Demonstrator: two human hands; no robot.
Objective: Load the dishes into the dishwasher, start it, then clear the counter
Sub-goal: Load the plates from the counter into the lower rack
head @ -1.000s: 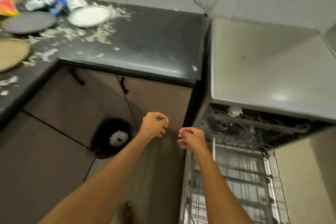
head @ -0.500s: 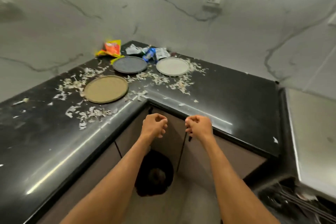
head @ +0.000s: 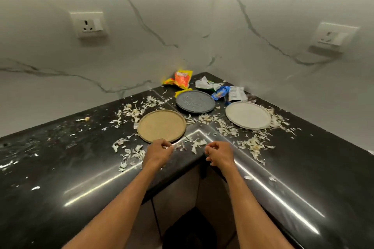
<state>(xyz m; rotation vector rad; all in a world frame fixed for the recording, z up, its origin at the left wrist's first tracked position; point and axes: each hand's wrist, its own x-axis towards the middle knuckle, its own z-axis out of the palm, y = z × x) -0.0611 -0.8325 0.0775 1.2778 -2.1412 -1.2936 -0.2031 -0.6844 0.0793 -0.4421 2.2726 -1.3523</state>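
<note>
In the corner, below veined marble walls [head: 141, 56], runs the black L-shaped counter [head: 60, 168]. My left hand [head: 159, 152] and right hand [head: 219, 153] hover at its inner edge, both fisted and holding nothing. Beyond lie a tan plate [head: 162, 125], grey plate [head: 195, 101] and white plate [head: 248, 115]. Wrappers [head: 183, 79] sit behind them, and pale peelings [head: 222, 127] are scattered about.
</note>
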